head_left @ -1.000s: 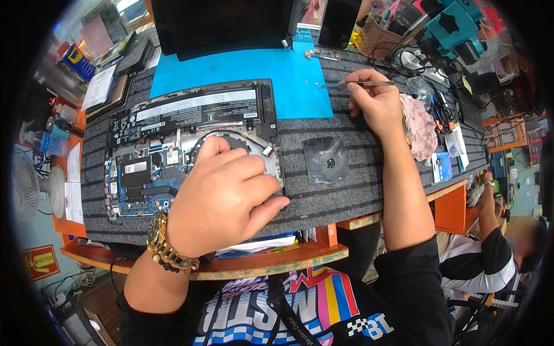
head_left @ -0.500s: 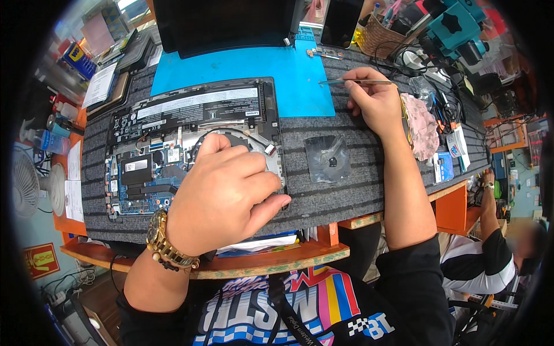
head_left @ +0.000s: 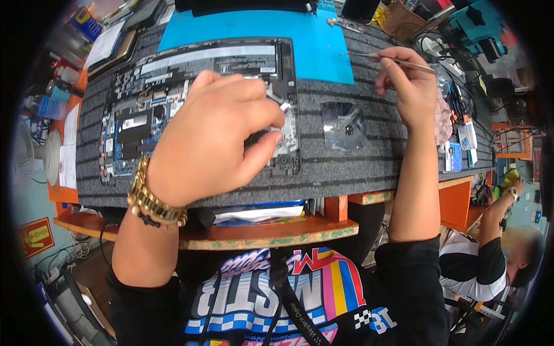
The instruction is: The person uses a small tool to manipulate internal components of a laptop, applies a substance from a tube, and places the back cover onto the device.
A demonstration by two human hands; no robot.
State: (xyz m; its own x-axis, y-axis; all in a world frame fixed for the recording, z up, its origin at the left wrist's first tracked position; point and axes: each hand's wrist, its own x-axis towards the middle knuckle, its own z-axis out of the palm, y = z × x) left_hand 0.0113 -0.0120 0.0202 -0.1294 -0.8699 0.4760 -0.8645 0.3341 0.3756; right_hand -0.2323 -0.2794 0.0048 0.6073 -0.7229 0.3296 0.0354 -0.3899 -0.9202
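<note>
An opened laptop base (head_left: 202, 63) lies on a grey ribbed mat (head_left: 358, 170), its circuit board and long battery showing. My left hand (head_left: 213, 138), with a gold watch on the wrist, hovers over the laptop's right half. Its thumb and fingers pinch a dark part (head_left: 261, 138) of the laptop's inside; the hand hides most of that part. My right hand (head_left: 407, 86) is raised over the mat's right side and holds thin metal tweezers (head_left: 398, 60), with the tips pointing left. A dark square plate (head_left: 343, 124) lies on the mat between my hands.
A blue mat (head_left: 314, 43) lies behind the laptop. A wicker basket (head_left: 401, 17), cables and small tools (head_left: 461, 138) crowd the right side. Papers (head_left: 68, 150) and a fan (head_left: 23, 155) sit at the left. Another person (head_left: 508, 254) sits at lower right, beyond the wooden table edge (head_left: 259, 233).
My left hand has risen from the laptop's fan area and its fingers have closed on a dark part. My right hand has lifted off the mat with the tweezers.
</note>
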